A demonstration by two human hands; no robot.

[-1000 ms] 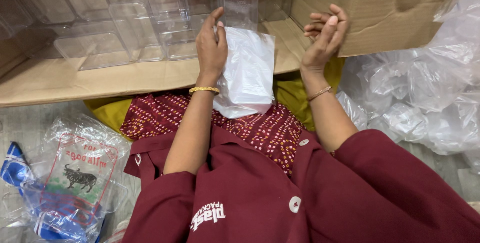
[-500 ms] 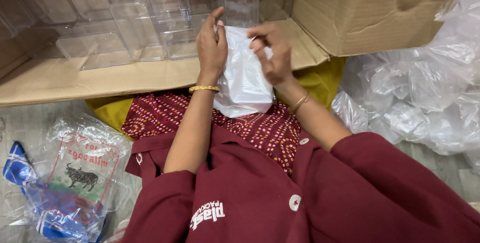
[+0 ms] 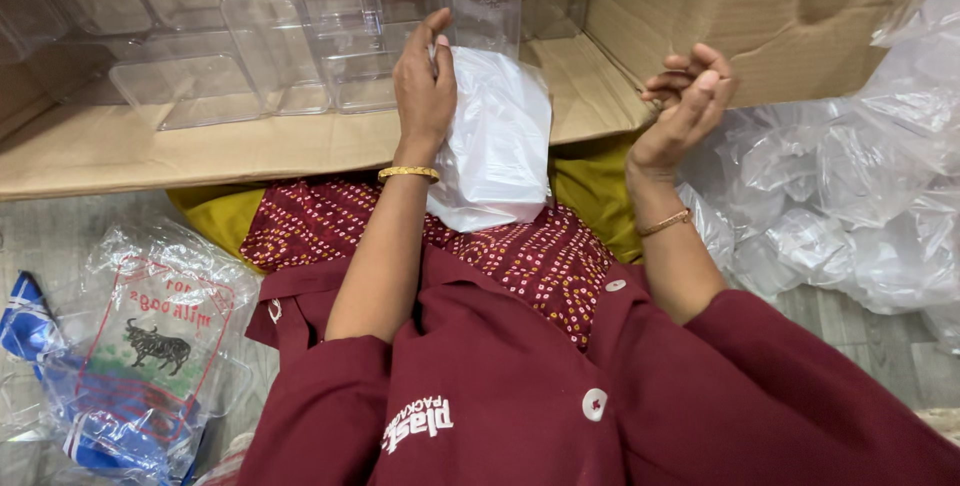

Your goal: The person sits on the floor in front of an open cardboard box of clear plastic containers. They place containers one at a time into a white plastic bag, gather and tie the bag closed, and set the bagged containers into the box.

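My left hand (image 3: 424, 81) has its grip clamped on a white plastic bag (image 3: 497, 141), thumb and fingers pinching the top edge. The bag hangs over my lap, its top against a clear plastic box (image 3: 484, 4) standing in the open cardboard carton (image 3: 700, 6). My right hand (image 3: 688, 96) is off the bag, raised beside the carton flap, fingers loosely curled, holding nothing. Crumpled clear bags (image 3: 850, 196) pile to my right; a printed plastic sack (image 3: 150, 346) lies on the floor to my left.

Clear plastic boxes (image 3: 190, 86) stand in an open cardboard carton (image 3: 760, 16); crumpled clear bags (image 3: 850, 206) lie beside it.
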